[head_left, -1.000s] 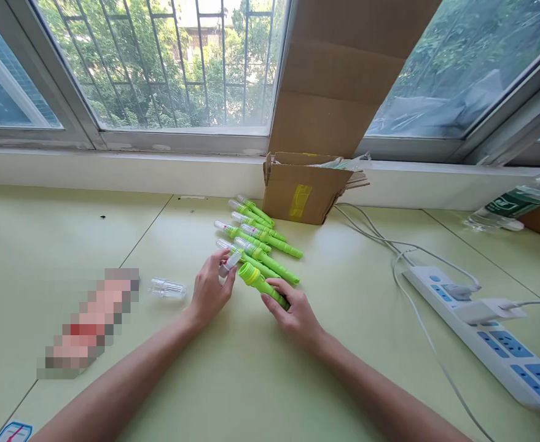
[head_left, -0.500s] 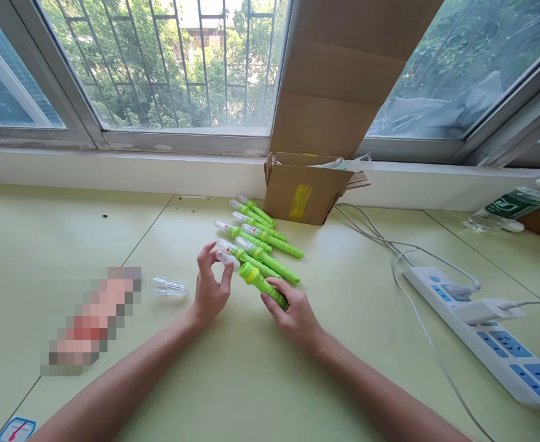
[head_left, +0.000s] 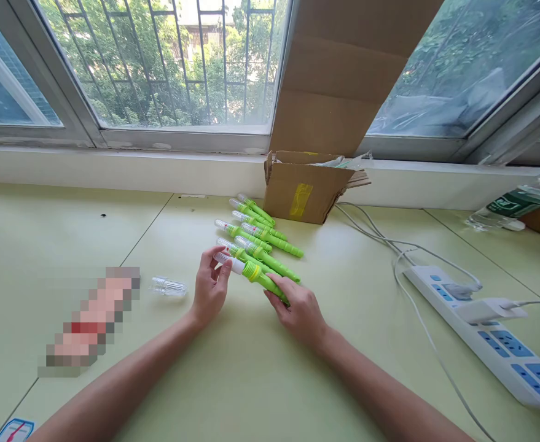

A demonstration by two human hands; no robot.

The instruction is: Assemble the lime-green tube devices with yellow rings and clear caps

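My right hand (head_left: 295,302) is closed around a green plastic handle (head_left: 266,280) with a threaded, yellow-ringed mouth pointing up and left. Between the fingers of my left hand (head_left: 212,283) is a small white tube (head_left: 236,265) with a clear, patterned front part. The tube's white end meets the handle's open mouth; how deep it sits I cannot tell. On the table to the left of my left hand lies a clear ribbed plastic cap (head_left: 168,286). Just beyond both hands, several green sticks with clear caps (head_left: 274,240) lie side by side.
An open cardboard box (head_left: 311,190) stands at the back by the window sill. To the right are a white power strip (head_left: 486,334) with plugs and cables (head_left: 417,301), and a plastic bottle (head_left: 513,199). A pixelated patch (head_left: 92,322) covers something at left.
My left hand has brought the white tube down and right to the handle's mouth, closing the small gap. The handle in my right hand has shifted slightly right and is tilted flatter.
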